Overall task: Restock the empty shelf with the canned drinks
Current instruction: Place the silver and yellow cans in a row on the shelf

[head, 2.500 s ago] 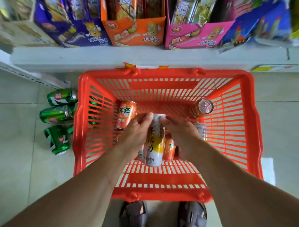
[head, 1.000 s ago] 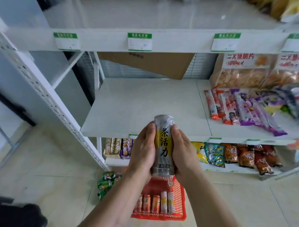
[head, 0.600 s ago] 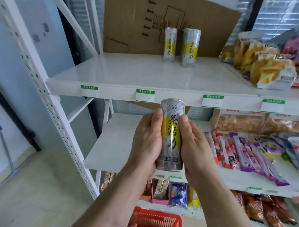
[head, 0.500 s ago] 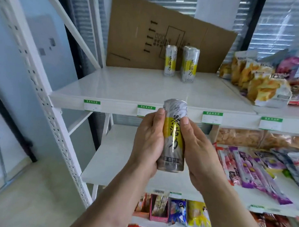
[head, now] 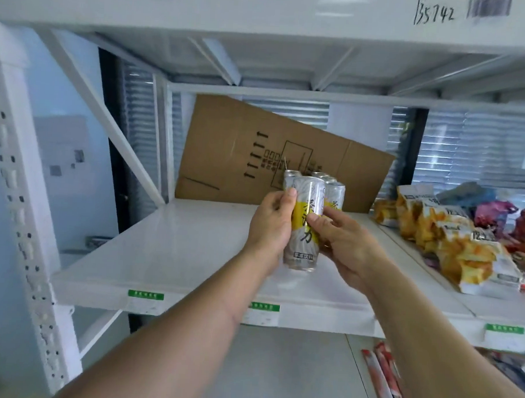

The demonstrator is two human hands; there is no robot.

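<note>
Your left hand (head: 270, 229) and right hand (head: 342, 243) are both wrapping the silver-and-yellow can (head: 303, 227), holding it upright in the air above the white shelf (head: 174, 255). Just behind it, the cans already placed (head: 333, 191) are standing in front of the leaning cardboard sheet (head: 257, 150); snack bags (head: 452, 237) are lying to the right. Keep the can vertical, be easing it down beside the others rather than against them, and let go only once its base is sitting flat. Half a second earlier you were holding it below the shelf edge; now it is riding higher and further in, close to the standing cans.
</note>
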